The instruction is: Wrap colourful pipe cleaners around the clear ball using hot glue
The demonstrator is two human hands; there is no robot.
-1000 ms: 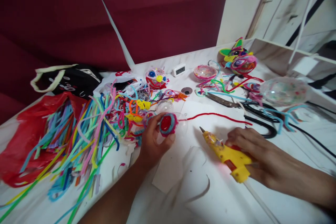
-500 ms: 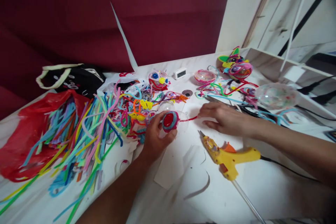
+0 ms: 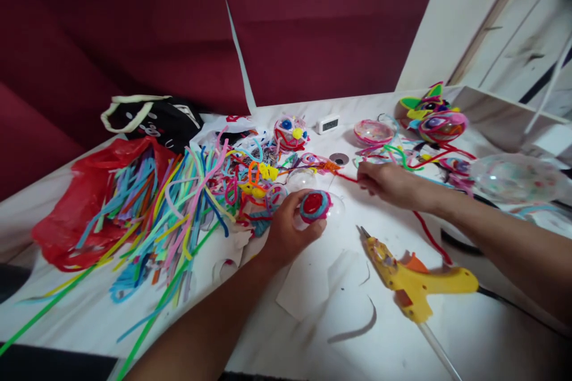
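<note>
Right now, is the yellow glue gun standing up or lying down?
Lying down: the glue gun rests on its side on the table, and nobody is holding it.

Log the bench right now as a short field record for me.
left hand: holding round red-and-blue piece
right hand: fingers closed on red pipe cleaner
glue gun: yellow, lying on its side, unheld
pipe cleaner pile: beside red plastic bag
behind: white digital display, pink-rimmed clear bowl
</note>
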